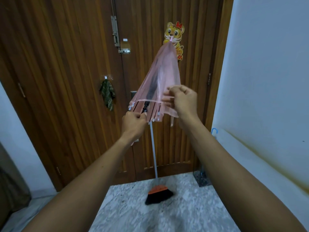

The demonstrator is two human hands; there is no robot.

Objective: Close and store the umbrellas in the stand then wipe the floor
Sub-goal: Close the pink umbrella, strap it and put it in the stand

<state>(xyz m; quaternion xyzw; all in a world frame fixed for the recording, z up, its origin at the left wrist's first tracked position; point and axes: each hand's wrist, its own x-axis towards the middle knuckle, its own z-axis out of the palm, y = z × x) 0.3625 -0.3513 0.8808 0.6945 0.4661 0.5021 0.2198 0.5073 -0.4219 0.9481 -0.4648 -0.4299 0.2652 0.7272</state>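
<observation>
A pink see-through umbrella (163, 76) is folded down and held up in front of the wooden door, tip pointing up and away. My left hand (133, 123) grips it at the lower end, by the black runner and the rib tips. My right hand (181, 101) pinches the thin pink tie strap at the canopy's right edge. The umbrella stand (201, 179), a dark clear box, sits on the floor in the right corner, with a blue curved handle (214, 131) showing above it by the wall.
A broom (158, 191) with an orange head and black bristles leans against the door, its pale pole rising behind the umbrella. A green striped cloth (107, 94) hangs from a hook on the door. The speckled grey floor (167, 215) lies below; a white wall is at the right.
</observation>
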